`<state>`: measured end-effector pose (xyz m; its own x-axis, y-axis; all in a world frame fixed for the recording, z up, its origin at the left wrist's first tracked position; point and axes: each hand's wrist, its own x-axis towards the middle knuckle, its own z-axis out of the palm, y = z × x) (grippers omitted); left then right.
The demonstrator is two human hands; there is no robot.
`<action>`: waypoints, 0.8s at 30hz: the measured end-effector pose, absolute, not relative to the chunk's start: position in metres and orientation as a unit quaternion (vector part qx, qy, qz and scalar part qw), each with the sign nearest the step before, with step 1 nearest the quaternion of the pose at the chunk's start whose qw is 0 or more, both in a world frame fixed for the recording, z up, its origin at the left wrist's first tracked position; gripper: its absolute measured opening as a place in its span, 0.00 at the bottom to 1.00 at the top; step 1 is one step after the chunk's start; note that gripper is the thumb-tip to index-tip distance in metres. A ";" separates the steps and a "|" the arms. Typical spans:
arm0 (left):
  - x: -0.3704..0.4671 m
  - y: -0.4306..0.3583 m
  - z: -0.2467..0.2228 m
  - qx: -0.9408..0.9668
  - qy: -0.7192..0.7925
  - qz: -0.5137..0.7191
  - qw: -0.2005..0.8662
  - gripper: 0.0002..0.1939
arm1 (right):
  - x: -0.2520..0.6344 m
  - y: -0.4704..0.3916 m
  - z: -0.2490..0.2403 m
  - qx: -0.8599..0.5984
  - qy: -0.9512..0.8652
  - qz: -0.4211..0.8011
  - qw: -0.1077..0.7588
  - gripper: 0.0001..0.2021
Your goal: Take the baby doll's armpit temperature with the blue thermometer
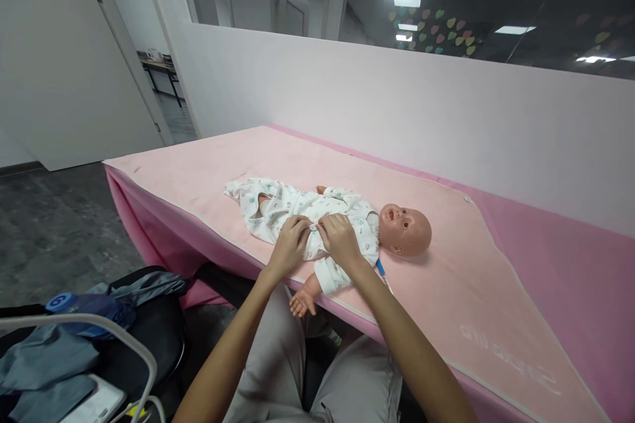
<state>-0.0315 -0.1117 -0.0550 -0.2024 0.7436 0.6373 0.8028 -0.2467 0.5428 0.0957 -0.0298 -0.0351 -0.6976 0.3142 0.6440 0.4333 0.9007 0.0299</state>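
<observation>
A baby doll lies on its back across the table, head to the right, dressed in a white patterned baby outfit. At the doll's waist, my left hand has its fingers pinched on the outfit's fabric. Just to the right, my right hand also grips the cloth, its fingertips close to the left ones. A small whitish bit shows between the two hands; I cannot make out what it is. The doll's near arm hangs over the table edge, and its far hand shows beyond the sleeve.
Pink cloth covers the table, with a white wall behind. Beside the doll's neck lies a thin blue-ended object, partly hidden by my right arm. At lower left, a black chair holds grey clothing and a blue bottle.
</observation>
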 end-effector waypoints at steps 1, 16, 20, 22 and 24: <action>-0.032 -0.112 -0.054 -0.631 -0.611 -0.478 0.025 0.10 | 0.096 -0.030 -0.035 -0.205 -0.917 -0.091 0.331 0.08; -0.039 -0.112 -0.055 -0.623 -0.589 -0.514 -0.036 0.10 | 0.095 -0.029 -0.037 -0.208 -0.911 -0.098 0.341 0.11; -0.037 -0.113 -0.053 -0.616 -0.587 -0.523 -0.049 0.11 | 0.094 -0.028 -0.038 -0.213 -0.910 -0.094 0.344 0.10; -0.037 -0.115 -0.052 -0.600 -0.582 -0.544 -0.068 0.11 | 0.094 -0.028 -0.038 -0.220 -0.908 -0.094 0.343 0.10; -0.037 -0.116 -0.051 -0.578 -0.574 -0.573 -0.086 0.11 | 0.094 -0.028 -0.038 -0.224 -0.907 -0.092 0.344 0.10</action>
